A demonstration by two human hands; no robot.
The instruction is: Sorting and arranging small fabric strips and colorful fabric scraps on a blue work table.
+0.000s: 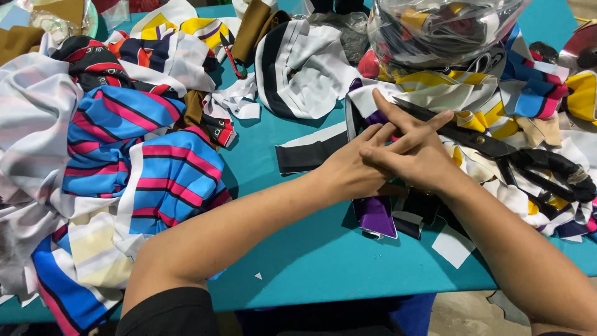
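Right now the left hand [348,171] and the right hand [416,155] press together on a purple and white cloth strip [375,214] on the blue table [311,249]. Whether they pinch it, nobody can tell. Black scissors [497,149] lie just beside, unheld. Striped cloth [143,162] is piled left; cutting looks partway done.

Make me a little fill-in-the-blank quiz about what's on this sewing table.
1. The table has a ____ top.
2. The large black scissors lie just to the ____ of the person's hands.
3. The striped fabric heaped at the left is mainly blue, black and ____.
4. The left hand and right hand are ____ each other.

Missing words: teal; right; pink; touching
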